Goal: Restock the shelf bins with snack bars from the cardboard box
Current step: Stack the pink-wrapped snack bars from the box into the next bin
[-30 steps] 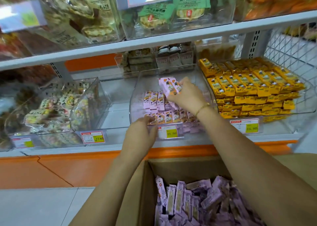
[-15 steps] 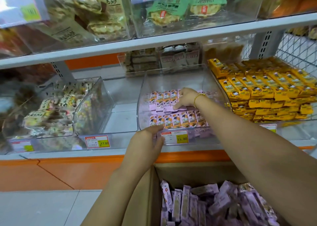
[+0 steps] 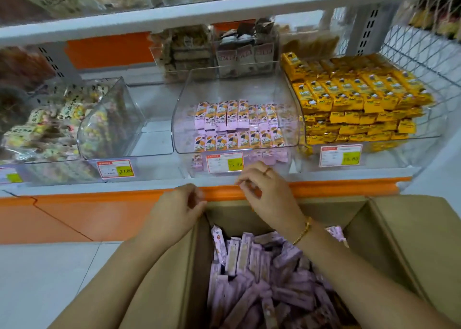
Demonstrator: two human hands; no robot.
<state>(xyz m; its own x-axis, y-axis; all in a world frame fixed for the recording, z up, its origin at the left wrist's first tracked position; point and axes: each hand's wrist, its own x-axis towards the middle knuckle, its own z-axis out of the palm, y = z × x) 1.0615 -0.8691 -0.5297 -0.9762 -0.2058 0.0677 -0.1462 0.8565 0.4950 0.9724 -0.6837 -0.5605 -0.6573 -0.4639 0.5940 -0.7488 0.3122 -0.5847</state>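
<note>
A clear shelf bin (image 3: pixel 249 79) in the middle holds two neat rows of purple snack bars (image 3: pixel 237 116). Below it stands an open cardboard box (image 3: pixel 404 241) with several loose purple bars (image 3: pixel 262 278) piled inside. My left hand (image 3: pixel 177 211) hovers at the box's far left corner, fingers loosely curled, holding nothing. My right hand (image 3: pixel 267 194) hangs over the box's far edge in front of the orange shelf lip, fingers relaxed and empty; a gold bracelet is on its wrist.
A bin of yellow bars (image 3: pixel 356 99) sits right of the purple bin, and a bin of mixed wrapped sweets (image 3: pixel 50 129) sits at the left. Price tags (image 3: pixel 224 162) line the shelf front. More packets fill the upper shelf (image 3: pixel 224 6). Pale floor tiles (image 3: pixel 37 278) lie at the left.
My right hand set a handful of purple bars into the bin and drew back to the box edge, empty. My left hand came off the bin front and down to the box corner.
</note>
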